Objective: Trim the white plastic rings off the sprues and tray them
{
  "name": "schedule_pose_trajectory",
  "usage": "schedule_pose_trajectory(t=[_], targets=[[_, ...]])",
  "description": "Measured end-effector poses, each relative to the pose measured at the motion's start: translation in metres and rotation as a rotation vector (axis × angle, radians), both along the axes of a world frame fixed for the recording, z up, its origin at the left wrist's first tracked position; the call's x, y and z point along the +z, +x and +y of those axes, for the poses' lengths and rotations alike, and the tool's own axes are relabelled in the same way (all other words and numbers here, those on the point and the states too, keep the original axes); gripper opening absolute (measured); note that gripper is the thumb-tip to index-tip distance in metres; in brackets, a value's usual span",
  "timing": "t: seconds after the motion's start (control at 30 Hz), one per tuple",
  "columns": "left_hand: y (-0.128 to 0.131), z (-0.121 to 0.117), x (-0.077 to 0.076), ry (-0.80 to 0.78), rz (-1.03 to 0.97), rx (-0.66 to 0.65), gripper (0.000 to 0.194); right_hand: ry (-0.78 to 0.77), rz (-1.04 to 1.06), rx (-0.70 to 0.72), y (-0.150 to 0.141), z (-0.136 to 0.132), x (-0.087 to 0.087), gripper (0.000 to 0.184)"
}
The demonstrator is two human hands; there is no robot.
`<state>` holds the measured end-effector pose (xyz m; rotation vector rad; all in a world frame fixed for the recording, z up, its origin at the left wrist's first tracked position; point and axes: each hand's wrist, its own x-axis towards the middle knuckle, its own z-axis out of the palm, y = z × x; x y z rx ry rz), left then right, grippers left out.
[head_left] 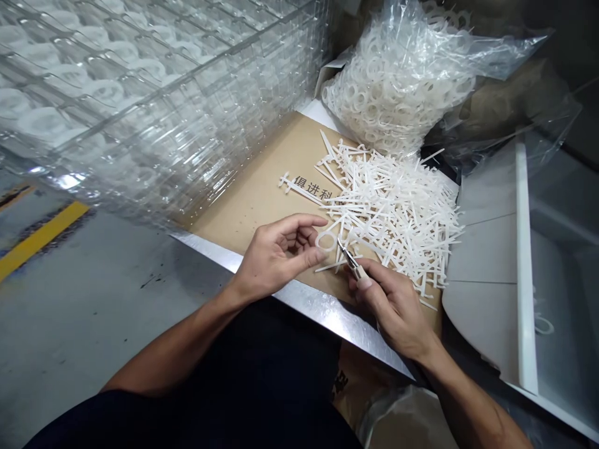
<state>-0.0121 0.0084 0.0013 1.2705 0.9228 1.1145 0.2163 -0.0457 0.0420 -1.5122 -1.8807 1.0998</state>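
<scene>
Between the thumb and fingers of my left hand is a white plastic ring, held by its left edge. My right hand is closed around a pair of nippers with pale grips. The metal jaws point up and left, right at the ring's right side; whether they touch it I cannot tell. Just beyond both hands lies a heap of thin white plastic sprues, spread over brown cardboard. A few loose sprue pieces lie left of the heap.
Stacked clear trays filled with white rings rise at the left. A clear bag full of rings stands behind the heap. On the right is a grey bin with a ring inside. A metal table edge runs nearest my body.
</scene>
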Motion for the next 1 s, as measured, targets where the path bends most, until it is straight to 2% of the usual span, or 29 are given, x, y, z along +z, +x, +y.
schedule_pose_trajectory(t=[0.07,0.23,0.47,1.0], targets=[[0.0,-0.002,-0.002,0.06,0.017,-0.006,0.049,-0.018,0.024,0.004,-0.001,-0.001,-0.001,0.032],[-0.001,-0.004,-0.008,0.18,0.092,0.061,0.035,-0.118,0.1,0.009,-0.001,-0.005,-0.001,0.034],[-0.002,-0.006,-0.008,0.188,0.127,0.09,0.031,-0.219,0.179,0.001,0.002,-0.009,0.001,0.034],[-0.001,-0.007,-0.005,0.217,0.154,0.086,0.033,-0.256,0.196,-0.012,0.003,-0.011,0.003,0.033]])
